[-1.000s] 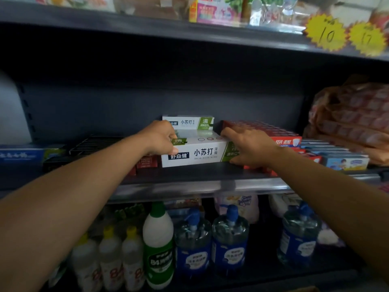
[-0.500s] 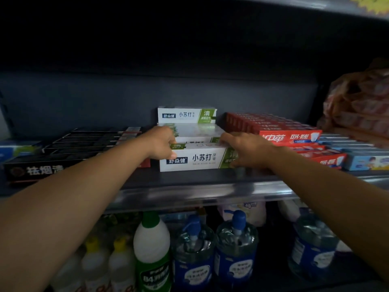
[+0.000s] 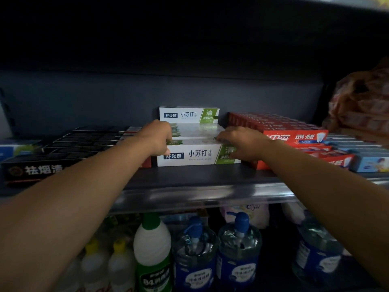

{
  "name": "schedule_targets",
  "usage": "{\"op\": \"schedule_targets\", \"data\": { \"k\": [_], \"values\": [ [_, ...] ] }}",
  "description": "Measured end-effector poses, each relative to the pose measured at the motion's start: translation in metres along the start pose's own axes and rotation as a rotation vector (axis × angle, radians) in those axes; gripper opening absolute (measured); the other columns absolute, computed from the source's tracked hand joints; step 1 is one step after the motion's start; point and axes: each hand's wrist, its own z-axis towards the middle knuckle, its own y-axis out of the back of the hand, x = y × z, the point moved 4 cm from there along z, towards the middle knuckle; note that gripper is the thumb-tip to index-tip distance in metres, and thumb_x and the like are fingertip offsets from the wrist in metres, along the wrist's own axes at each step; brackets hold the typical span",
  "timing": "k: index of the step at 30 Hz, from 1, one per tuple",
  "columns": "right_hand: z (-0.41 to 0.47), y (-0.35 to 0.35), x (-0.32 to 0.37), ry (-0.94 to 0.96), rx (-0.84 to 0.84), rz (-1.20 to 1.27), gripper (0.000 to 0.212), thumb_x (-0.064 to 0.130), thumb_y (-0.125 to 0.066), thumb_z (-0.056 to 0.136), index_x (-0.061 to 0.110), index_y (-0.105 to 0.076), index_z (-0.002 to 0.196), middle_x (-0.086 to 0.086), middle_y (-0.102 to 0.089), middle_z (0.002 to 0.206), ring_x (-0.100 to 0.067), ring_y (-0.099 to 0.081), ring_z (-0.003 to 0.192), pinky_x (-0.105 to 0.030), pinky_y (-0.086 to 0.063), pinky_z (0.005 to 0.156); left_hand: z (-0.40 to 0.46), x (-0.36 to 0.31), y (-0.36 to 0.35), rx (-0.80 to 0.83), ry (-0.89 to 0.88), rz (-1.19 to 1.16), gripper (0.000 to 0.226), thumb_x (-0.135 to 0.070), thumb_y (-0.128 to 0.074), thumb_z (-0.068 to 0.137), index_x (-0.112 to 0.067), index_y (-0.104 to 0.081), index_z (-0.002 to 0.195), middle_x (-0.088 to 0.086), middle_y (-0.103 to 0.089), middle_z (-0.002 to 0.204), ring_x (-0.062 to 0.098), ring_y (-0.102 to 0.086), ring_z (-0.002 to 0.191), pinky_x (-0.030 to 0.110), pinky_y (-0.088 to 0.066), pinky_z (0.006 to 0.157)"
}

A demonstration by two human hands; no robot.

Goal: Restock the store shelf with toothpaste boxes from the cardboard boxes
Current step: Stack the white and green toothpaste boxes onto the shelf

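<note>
Toothpaste box point(image 3: 195, 155), both hands gripping (shelf-edge) ends

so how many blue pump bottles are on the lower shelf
3: two side by side below the white-green toothpaste boxes, blue pump bottle and its neighbour, and a third farther right under the right forearm. More may be hidden behind.

Lower shelf, under metal shelf edge: white bleach bottle with green cap and label point(image 3: 152, 247), blue-capped clear pump bottles point(image 3: 239, 249), small yellow-capped white bottles point(image 3: 120, 264). Crinkled orange-red plastic bag point(image 3: 362, 102) at upper shelf's right end.
</note>
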Motion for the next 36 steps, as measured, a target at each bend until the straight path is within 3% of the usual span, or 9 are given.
{"op": "schedule_targets", "data": {
  "k": [8, 12, 24, 26, 28, 30, 33, 36],
  "values": [
    [0.011, -0.006, -0.003, -0.015, -0.027, -0.025, 0.056, 0.017, -0.066, 0.084, 0.024, -0.047, 0.135, -0.002, -0.048, 0.134, -0.024, -0.049, 0.12, -0.037, -0.046, 0.094, 0.01, 0.003, -0.006, -0.038, 0.033, -0.007, 0.035, -0.02, -0.076, 0.08, -0.008, -0.069, 0.112, 0.013, -0.066, 0.11, 0.029, -0.061, 0.098, 0.029, -0.043, 0.074],
    [0.016, -0.007, -0.004, -0.026, -0.025, -0.041, 0.055, 0.017, -0.067, 0.083, 0.024, -0.048, 0.134, -0.002, -0.048, 0.134, -0.023, -0.048, 0.12, -0.038, -0.046, 0.094, 0.014, 0.005, -0.009, -0.049, 0.047, -0.008, 0.027, -0.016, -0.073, 0.081, -0.006, -0.071, 0.106, 0.014, -0.065, 0.101, 0.029, -0.058, 0.087, 0.028, -0.039, 0.068],
    [0.021, -0.01, -0.004, -0.041, -0.004, -0.039, 0.056, 0.02, -0.069, 0.081, 0.025, -0.048, 0.133, -0.003, -0.048, 0.135, -0.024, -0.048, 0.121, -0.038, -0.045, 0.097, 0.013, 0.003, -0.009, -0.047, 0.057, -0.022, 0.034, -0.014, -0.072, 0.083, -0.005, -0.067, 0.115, 0.015, -0.063, 0.114, 0.031, -0.06, 0.1, 0.032, -0.046, 0.078],
    [0.02, -0.01, -0.003, -0.043, 0.002, -0.037, 0.056, 0.021, -0.068, 0.082, 0.026, -0.047, 0.133, -0.003, -0.047, 0.136, -0.024, -0.048, 0.121, -0.038, -0.045, 0.097, 0.011, 0.001, -0.008, -0.047, 0.054, -0.014, 0.029, -0.015, -0.071, 0.083, -0.005, -0.067, 0.11, 0.013, -0.062, 0.106, 0.028, -0.057, 0.092, 0.031, -0.041, 0.07],
    [0.018, -0.008, -0.001, -0.044, 0.008, -0.049, 0.057, 0.022, -0.068, 0.082, 0.026, -0.046, 0.134, -0.003, -0.047, 0.137, -0.025, -0.048, 0.121, -0.037, -0.045, 0.096, 0.009, 0.0, -0.007, -0.053, 0.056, -0.013, 0.017, -0.016, -0.071, 0.084, -0.003, -0.064, 0.092, 0.012, -0.057, 0.096, 0.026, -0.051, 0.082, 0.03, -0.037, 0.066],
    [0.015, -0.004, 0.002, -0.047, 0.007, -0.058, 0.059, 0.024, -0.067, 0.083, 0.025, -0.044, 0.137, -0.004, -0.046, 0.139, -0.025, -0.048, 0.122, -0.037, -0.044, 0.096, 0.005, -0.003, -0.004, -0.05, 0.05, -0.029, 0.02, -0.019, -0.072, 0.083, -0.006, -0.057, 0.079, 0.013, -0.058, 0.096, 0.026, -0.052, 0.081, 0.03, -0.037, 0.066],
    [0.007, 0.007, 0.011, -0.044, 0.0, -0.081, 0.061, 0.025, -0.066, 0.084, 0.024, -0.041, 0.14, -0.004, -0.044, 0.142, -0.026, -0.048, 0.124, -0.038, -0.044, 0.097, -0.002, -0.007, 0.003, -0.066, 0.022, -0.053, 0.034, -0.023, -0.075, 0.081, -0.003, -0.065, 0.107, 0.016, -0.063, 0.111, 0.03, -0.059, 0.095, 0.03, -0.042, 0.071],
    [-0.005, 0.024, 0.026, -0.024, -0.021, -0.104, 0.06, 0.026, -0.066, 0.085, 0.023, -0.041, 0.14, -0.004, -0.045, 0.141, -0.026, -0.048, 0.124, -0.041, -0.046, 0.097, -0.019, -0.014, 0.013, -0.084, -0.018, -0.052, 0.041, -0.026, -0.075, 0.08, -0.004, -0.065, 0.113, 0.015, -0.063, 0.114, 0.031, -0.06, 0.1, 0.033, -0.05, 0.079]
  ]
}}
